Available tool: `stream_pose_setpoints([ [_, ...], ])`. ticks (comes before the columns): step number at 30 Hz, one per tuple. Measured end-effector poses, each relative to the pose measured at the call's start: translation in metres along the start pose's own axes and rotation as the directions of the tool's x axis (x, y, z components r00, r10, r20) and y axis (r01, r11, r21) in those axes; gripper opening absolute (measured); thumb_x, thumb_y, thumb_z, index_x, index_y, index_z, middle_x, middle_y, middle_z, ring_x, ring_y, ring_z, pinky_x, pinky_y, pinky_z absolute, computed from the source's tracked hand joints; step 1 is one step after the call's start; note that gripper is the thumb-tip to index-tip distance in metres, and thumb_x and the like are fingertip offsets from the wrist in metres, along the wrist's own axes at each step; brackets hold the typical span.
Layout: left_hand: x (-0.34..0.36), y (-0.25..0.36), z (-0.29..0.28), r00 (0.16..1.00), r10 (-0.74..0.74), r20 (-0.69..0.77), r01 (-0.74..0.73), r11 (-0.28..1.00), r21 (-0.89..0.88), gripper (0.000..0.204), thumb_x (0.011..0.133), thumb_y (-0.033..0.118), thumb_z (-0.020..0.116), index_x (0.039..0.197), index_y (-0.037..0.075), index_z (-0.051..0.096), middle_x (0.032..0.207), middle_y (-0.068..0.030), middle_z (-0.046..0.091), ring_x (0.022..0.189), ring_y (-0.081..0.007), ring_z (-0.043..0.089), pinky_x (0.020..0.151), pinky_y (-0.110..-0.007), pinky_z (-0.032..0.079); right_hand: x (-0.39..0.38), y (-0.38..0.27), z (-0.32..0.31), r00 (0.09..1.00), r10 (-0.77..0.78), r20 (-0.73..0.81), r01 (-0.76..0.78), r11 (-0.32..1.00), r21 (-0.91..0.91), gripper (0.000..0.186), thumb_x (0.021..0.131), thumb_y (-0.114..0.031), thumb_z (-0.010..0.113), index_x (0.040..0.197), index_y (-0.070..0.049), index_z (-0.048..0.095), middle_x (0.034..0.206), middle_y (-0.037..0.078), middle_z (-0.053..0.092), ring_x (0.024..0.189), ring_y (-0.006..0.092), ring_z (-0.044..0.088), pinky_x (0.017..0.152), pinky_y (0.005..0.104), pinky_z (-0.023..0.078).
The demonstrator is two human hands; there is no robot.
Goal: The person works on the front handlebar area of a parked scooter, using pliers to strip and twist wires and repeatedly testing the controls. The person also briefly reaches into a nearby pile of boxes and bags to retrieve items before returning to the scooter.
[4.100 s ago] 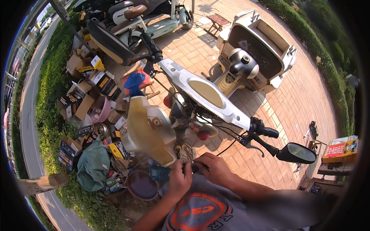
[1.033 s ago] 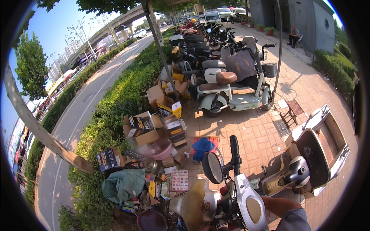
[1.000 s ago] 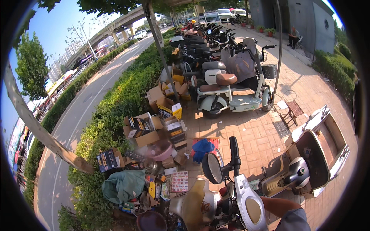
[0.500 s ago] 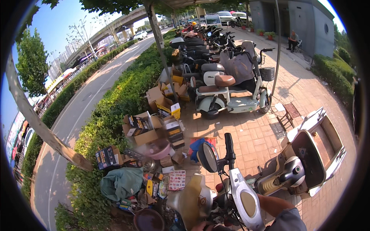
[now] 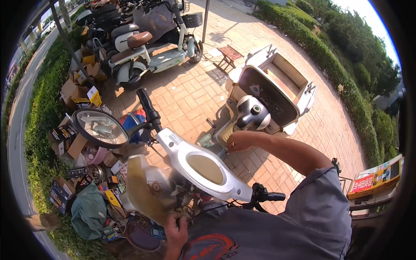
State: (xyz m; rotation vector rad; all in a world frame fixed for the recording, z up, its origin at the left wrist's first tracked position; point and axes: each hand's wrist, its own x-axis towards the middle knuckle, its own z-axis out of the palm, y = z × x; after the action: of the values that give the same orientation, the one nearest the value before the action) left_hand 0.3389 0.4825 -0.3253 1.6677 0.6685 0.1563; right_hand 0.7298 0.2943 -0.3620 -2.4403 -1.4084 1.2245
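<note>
A silver scooter handlebar cover (image 5: 197,162) with a tan oval centre lies before me. My right arm reaches past its far side, and my right hand (image 5: 236,142) is closed low beside the yellowish footboard; whatever is in the fingers is hidden. On the near side, my left hand (image 5: 177,229) has its fingers curled by the exposed wiring (image 5: 186,197) and the edge of the yellowed front panel (image 5: 147,190). What it pinches is too small to make out. The panel stands away from the scooter's front. A round mirror (image 5: 102,128) and black grip (image 5: 148,106) stick out left.
Cardboard boxes (image 5: 78,91), a green cloth (image 5: 89,211) and a brown basin (image 5: 143,236) crowd the left by the hedge. A black-and-white seat (image 5: 253,112) and white cargo box (image 5: 281,82) sit behind the handlebar. A parked pale scooter (image 5: 164,58) stands farther off.
My view has swung right and down. My right hand, hidden behind the handlebar before, now shows beyond it. My left hand shows more fully beside the front panel.
</note>
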Motion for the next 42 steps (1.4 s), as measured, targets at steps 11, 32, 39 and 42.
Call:
stream_pose_setpoints([
  [11,0.014,-0.033,-0.006,0.993,-0.076,0.085,0.081,0.995,-0.053,0.017,0.093,0.014,0.056,0.098,-0.002,0.054,0.084,-0.0062,0.057,0.076,-0.0130,0.053,0.069,-0.029,0.045,-0.198,-0.045,0.100,0.974,0.110,0.199,-0.227,0.455,0.861,0.057,0.097,-0.030,0.051,0.143,-0.002,0.034,0.136,0.017,0.049,0.121,0.0232,0.049,0.101,0.0353,0.040],
  [32,-0.004,-0.028,0.007,0.995,0.097,0.003,-0.096,0.995,-0.013,0.014,0.094,0.015,0.053,0.093,0.001,0.050,0.079,-0.0006,0.049,0.069,-0.0061,0.042,0.062,-0.022,0.037,-0.198,-0.072,0.135,0.963,0.218,-0.160,-0.039,0.697,0.716,0.086,0.074,-0.030,0.082,0.138,0.000,0.035,0.115,0.017,0.060,0.086,0.0235,0.068,0.077,0.0323,0.054],
  [39,-0.007,-0.031,0.004,0.995,0.097,-0.001,-0.097,0.995,-0.016,0.019,0.094,0.017,0.056,0.095,-0.002,0.053,0.079,-0.0042,0.054,0.068,-0.0102,0.048,0.062,-0.026,0.042,-0.200,-0.076,0.135,0.962,0.230,-0.150,-0.039,0.656,0.754,0.085,0.074,-0.031,0.081,0.138,0.002,0.035,0.117,0.017,0.059,0.086,0.0213,0.067,0.077,0.0317,0.055],
  [42,-0.008,-0.024,0.004,0.991,0.132,-0.005,-0.132,0.990,0.044,0.018,0.094,0.016,0.056,0.095,-0.002,0.054,0.079,-0.0043,0.054,0.067,-0.0099,0.048,0.061,-0.026,0.042,-0.199,-0.079,0.132,0.960,0.232,-0.158,-0.040,0.669,0.742,0.081,0.076,-0.030,0.080,0.136,0.003,0.037,0.117,0.016,0.059,0.087,0.0195,0.066,0.075,0.0302,0.054],
])
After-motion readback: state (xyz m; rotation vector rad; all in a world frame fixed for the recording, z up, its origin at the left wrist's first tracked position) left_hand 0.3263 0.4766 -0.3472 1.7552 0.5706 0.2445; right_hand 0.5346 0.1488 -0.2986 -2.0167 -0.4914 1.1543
